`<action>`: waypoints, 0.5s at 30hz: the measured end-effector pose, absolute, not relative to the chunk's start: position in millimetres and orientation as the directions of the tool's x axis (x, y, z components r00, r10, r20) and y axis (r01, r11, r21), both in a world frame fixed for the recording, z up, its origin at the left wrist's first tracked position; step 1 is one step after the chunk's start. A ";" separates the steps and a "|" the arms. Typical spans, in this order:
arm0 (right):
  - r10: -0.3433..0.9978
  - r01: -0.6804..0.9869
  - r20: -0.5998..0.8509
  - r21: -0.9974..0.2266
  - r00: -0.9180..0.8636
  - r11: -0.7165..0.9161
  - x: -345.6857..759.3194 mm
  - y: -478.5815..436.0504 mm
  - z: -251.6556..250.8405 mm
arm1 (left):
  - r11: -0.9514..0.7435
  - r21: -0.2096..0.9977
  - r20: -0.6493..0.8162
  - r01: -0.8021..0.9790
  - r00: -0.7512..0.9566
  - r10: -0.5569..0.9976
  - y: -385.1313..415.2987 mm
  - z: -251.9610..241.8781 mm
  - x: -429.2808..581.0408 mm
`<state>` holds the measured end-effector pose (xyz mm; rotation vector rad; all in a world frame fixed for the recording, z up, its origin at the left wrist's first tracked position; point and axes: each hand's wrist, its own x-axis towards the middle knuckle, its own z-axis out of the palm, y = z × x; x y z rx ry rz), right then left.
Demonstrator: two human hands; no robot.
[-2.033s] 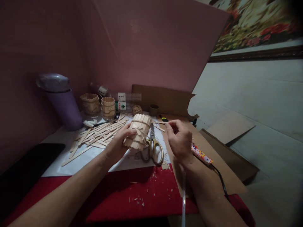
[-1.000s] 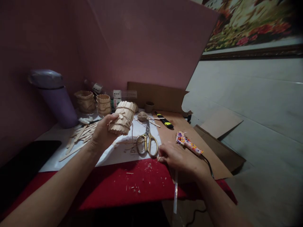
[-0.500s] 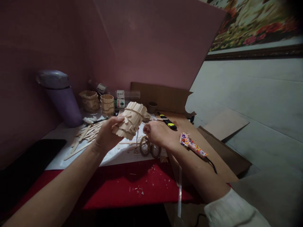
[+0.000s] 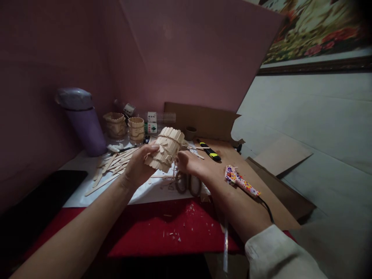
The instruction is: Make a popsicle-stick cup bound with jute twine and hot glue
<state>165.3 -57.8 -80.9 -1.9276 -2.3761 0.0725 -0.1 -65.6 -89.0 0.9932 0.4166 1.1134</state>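
Tabletop (image 4: 139,232) bears two cups (image 4: 136,131); left hand (image 4: 140,164) grips a third cup (image 4: 171,149).

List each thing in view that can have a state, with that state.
Stick cup: held, tilted
Left grip: closed around the cup
Right grip: close beside the cup, contact unclear
Scissors: lying, blades hidden
Utility knife: lying flat, blade unclear
Floral corded tool: lying down, power unclear
Craft sticks: loose, heaped
Rear stick cups: upright, open-topped
Purple bottle: upright, covered
Clear bottle: on its side
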 end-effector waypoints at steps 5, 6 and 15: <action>0.982 0.996 0.173 0.064 -0.078 0.068 189.6 -57.2 -61.3 | 0.110 0.816 0.202 -0.567 0.459 0.865 -64.6 -90.6 -1.0; 0.979 0.996 0.191 0.071 -0.063 0.051 195.1 -54.6 -58.0 | 0.113 0.815 0.205 -0.569 0.464 0.862 -64.6 -90.8 -1.2; 0.952 0.954 0.084 -0.032 -0.295 0.299 174.7 -47.9 -91.0 | 0.146 0.786 0.168 -0.601 0.434 0.885 -62.3 -93.8 -2.8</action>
